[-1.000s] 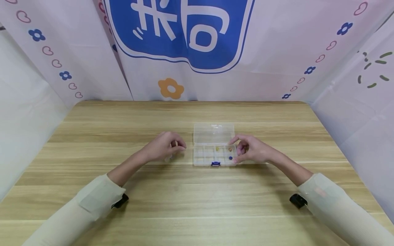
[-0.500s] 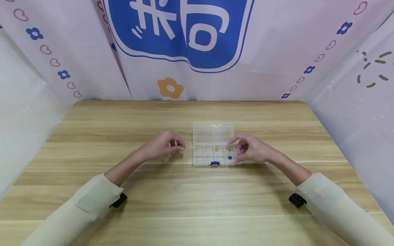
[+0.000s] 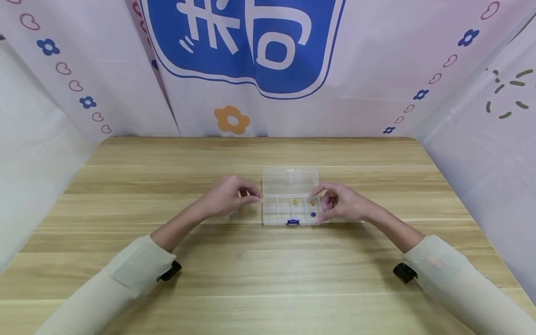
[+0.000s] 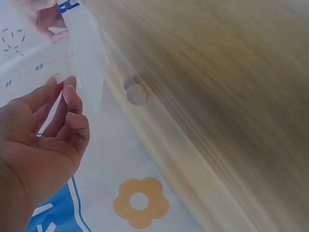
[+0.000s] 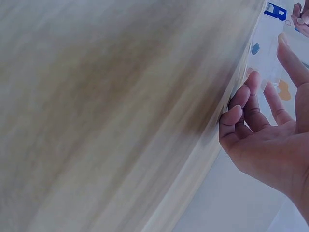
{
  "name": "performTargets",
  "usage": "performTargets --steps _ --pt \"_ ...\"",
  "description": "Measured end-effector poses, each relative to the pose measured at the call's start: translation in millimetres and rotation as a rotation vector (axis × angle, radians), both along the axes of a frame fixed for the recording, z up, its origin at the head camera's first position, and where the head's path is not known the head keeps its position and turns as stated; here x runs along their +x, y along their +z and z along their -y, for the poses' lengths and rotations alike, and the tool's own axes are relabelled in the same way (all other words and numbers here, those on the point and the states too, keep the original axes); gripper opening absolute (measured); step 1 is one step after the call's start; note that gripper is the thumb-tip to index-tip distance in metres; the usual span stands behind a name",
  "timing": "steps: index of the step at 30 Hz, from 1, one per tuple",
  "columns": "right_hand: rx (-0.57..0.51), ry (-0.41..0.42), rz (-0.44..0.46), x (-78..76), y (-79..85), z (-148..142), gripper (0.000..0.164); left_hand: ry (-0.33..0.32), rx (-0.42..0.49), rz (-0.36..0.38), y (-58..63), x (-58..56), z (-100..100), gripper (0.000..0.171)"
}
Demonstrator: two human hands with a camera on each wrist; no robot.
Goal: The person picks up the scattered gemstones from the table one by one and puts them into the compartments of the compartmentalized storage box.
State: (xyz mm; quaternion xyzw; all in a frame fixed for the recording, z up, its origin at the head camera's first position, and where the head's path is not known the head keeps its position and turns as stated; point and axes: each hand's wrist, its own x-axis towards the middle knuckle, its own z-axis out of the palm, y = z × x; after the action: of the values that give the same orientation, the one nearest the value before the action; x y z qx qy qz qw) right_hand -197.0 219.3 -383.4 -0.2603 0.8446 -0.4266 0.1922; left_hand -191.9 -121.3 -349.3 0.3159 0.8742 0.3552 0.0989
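Note:
A clear plastic compartment box [image 3: 270, 218] lies on the table with its lid [image 3: 290, 181] folded back and a blue latch [image 3: 293, 223] at the front. Inside, a yellow piece [image 3: 295, 202] and an orange piece [image 3: 312, 203] sit in back compartments, a dark blue piece [image 3: 313, 214] in the front right one. At the box's left edge, my left hand [image 3: 230, 197] pinches a small pale round piece [image 4: 59, 77] between thumb and forefinger. My right hand [image 3: 345, 202] holds the box's right end, thumb toward the front and forefinger by the hinge.
Two small greyish round pieces [image 4: 136, 94] lie together on the wooden table [image 3: 268, 270], below the left hand. Printed white cloth [image 3: 356, 111] hangs behind the table and along both sides. A dark wrist device [image 3: 169, 271] shows under the left sleeve.
My left hand has moved right and slightly away from me, up to the box's left edge. The right hand and the box have stayed put.

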Motion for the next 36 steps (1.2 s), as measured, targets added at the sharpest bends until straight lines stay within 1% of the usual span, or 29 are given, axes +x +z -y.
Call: performTargets --steps 5,9,11,17,27,36 --pt "-0.002 0.002 0.001 -0.6 -0.3 -1 0.052 -0.001 0.000 -0.015 0.5 -0.9 -6 0.009" --pt "0.004 0.001 0.000 -0.7 0.5 0 0.053 -0.003 -0.002 -0.010 0.9 -2.1 -11 0.007" --pt "0.005 0.001 0.001 -0.6 1.3 0 0.053 -0.010 0.000 -0.002 0.8 -2.8 -14 0.006" --pt "0.004 0.003 0.003 -0.6 1.2 0 0.053 -0.040 0.007 -0.018 -0.2 -4.7 -20 0.004" --pt "0.015 -0.004 0.002 -1.2 0.9 -1 0.053 -0.083 0.018 0.010 -0.8 -7.5 -28 0.005" --pt "0.007 -0.007 0.000 -0.5 0.1 0 0.053 -0.112 0.027 0.004 -1.7 -8.7 -39 0.005"
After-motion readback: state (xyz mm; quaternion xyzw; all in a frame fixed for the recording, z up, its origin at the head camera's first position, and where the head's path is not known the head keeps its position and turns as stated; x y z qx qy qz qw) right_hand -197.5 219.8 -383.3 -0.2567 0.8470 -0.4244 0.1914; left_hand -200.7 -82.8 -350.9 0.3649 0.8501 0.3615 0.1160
